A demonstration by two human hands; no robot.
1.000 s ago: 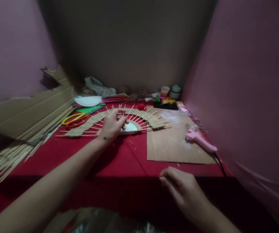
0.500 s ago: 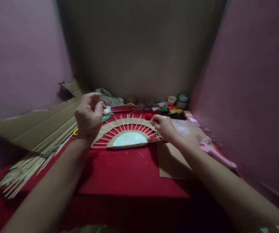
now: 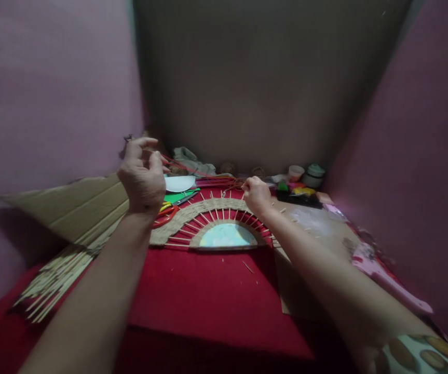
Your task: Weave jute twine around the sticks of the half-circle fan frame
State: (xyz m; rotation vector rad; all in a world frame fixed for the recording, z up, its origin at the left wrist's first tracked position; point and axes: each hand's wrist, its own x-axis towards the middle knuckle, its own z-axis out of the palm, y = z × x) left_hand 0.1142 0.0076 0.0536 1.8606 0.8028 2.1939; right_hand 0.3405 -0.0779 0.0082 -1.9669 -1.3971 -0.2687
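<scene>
A half-round fan of thin sticks (image 3: 208,210) lies on the red cloth, with a woven tan band (image 3: 185,218) and a pale blue half-circle (image 3: 227,236) at its middle. My left hand (image 3: 143,174) is raised left of the fan, fingers curled and closed around a strand of red yarn (image 3: 185,167). That yarn stretches across to my right hand (image 3: 257,197), which pinches it above the fan's upper right edge. My right fingertips are partly hidden by the hand itself.
Scissors (image 3: 165,214) with red and yellow handles lie near my left wrist, by a white half-circle (image 3: 180,183). Sticks (image 3: 60,275) and folded cardboard (image 3: 71,213) are at left. A pink glue gun (image 3: 391,283) lies right; a cup (image 3: 296,173) and jar (image 3: 313,175) stand behind.
The view has shifted, so the table things sit further right. My hands are further from the fan's surface, and a red yarn strand now shows stretched between them. The red ball is out of sight.
</scene>
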